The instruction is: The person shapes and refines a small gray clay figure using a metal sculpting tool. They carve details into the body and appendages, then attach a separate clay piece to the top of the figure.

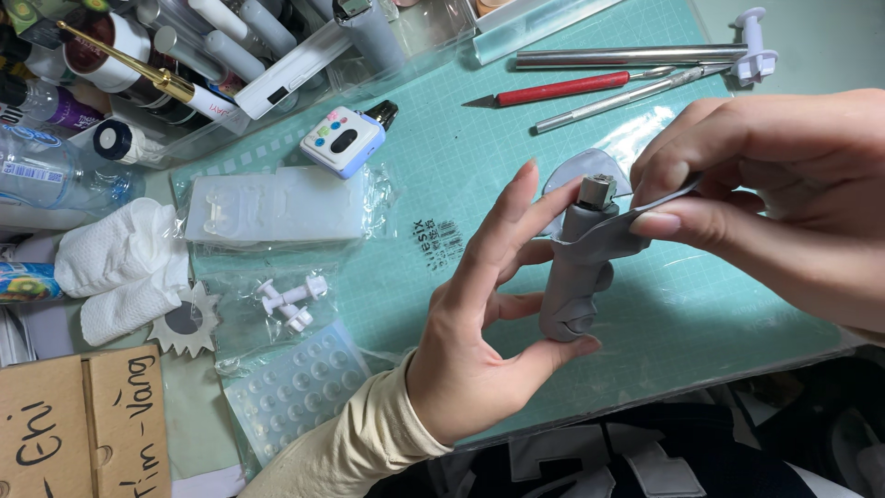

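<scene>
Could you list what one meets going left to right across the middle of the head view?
Rolled white cloth → clear plastic mould in its bag → left hand → grey clay-wrapped cylinder with a metal top → right hand, its fingers pinching a grey clay strip.

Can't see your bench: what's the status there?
Left hand grips grey clay-covered lighter upright. Right hand pinches grey clay strip against it. Nothing in the way.

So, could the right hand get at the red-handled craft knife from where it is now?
Probably yes. The right hand is pinching a strip of grey clay on the lighter, so it would have to let go first. The red-handled knife lies uncovered on the green cutting mat just beyond, nothing between.
</scene>
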